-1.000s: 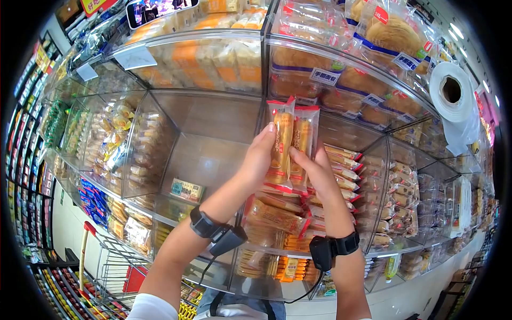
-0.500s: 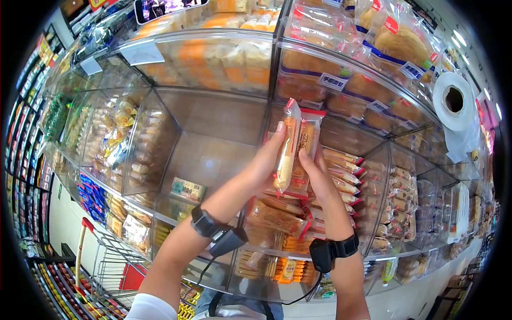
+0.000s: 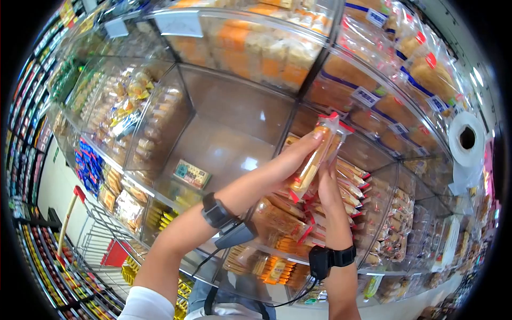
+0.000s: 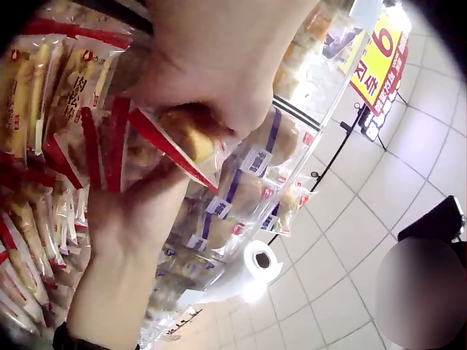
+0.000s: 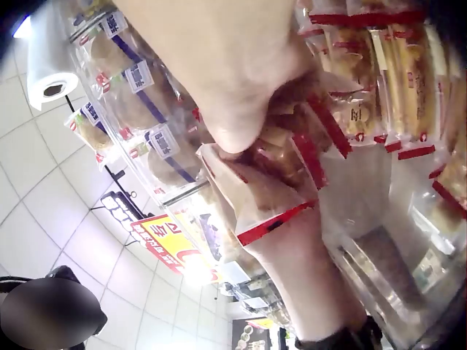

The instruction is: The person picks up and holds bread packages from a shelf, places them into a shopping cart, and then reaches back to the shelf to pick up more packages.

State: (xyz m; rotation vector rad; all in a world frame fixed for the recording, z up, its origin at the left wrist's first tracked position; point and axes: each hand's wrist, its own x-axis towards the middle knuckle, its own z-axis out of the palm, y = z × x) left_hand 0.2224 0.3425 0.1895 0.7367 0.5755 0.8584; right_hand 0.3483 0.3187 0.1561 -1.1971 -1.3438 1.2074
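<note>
In the head view two wrapped bread sticks (image 3: 314,160) with red-ended clear film lie side by side, tilted, above a bin of similar packs (image 3: 349,184). The left hand (image 3: 301,152) grips the nearer pack, thumb along its top. Behind and to the right, the right hand (image 3: 329,189) holds the other pack, its fingers mostly hidden. In the left wrist view the left hand (image 4: 211,87) curls round a pack (image 4: 197,142) whose red end faces the camera. The right wrist view shows the right hand (image 5: 241,95) round crinkled wrappers (image 5: 270,175).
Clear shelf dividers surround the bins. A small box (image 3: 192,174) lies in the compartment at left. Bagged round breads (image 3: 346,72) fill the upper right shelf, near a roll of plastic bags (image 3: 465,137). A shopping cart (image 3: 101,240) stands at lower left.
Both hands and the packs have shifted right in the head view. The packs have turned to a slant, and the right thumb no longer shows on their front. The view itself has tilted.
</note>
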